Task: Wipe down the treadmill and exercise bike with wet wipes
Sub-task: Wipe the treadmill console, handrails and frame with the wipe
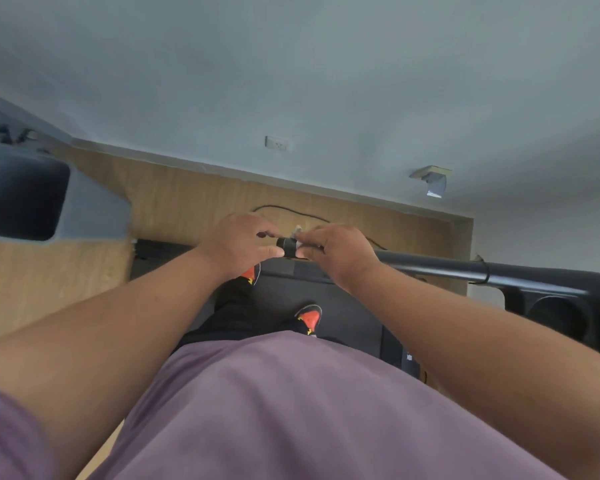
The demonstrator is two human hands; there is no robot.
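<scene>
The person stands on the treadmill belt [343, 306], looking down. Both hands meet at the end of the black handrail [430, 266], a long bar that runs off to the right toward the console with the cup holder [555, 317].

The left hand [238, 244] pinches the round end of the bar between thumb and finger. It looks like it keeps the tip steady. The right hand [340, 252] is wrapped around the bar just beside it, and a bit of white wet wipe [298, 233] pokes out above its fingers. So the right hand grips the wipe against the bar. Most of the wipe is hidden under the hand.

This looks like the step of cleaning the end of the handrail. To do it well, the wipe should go all the way around the bar, not only on top. The right hand could twist a little as it rubs, so the under side gets wet too. The round end cap needs a rub as well, since hands touch it a lot. Then a slow slide to the right along the bar would cover the rest. If the wipe bunches up, it is good to open it flat again.

The feet in orange and black shoes [309, 317] are on the belt, so the person should stand still and not lean too hard.

Far off, a black cable [284, 208] lies on the wood floor [187, 199] near the wall. At the far left is a grey machine part [25, 195]; I cannot tell if it is the bike.
</scene>
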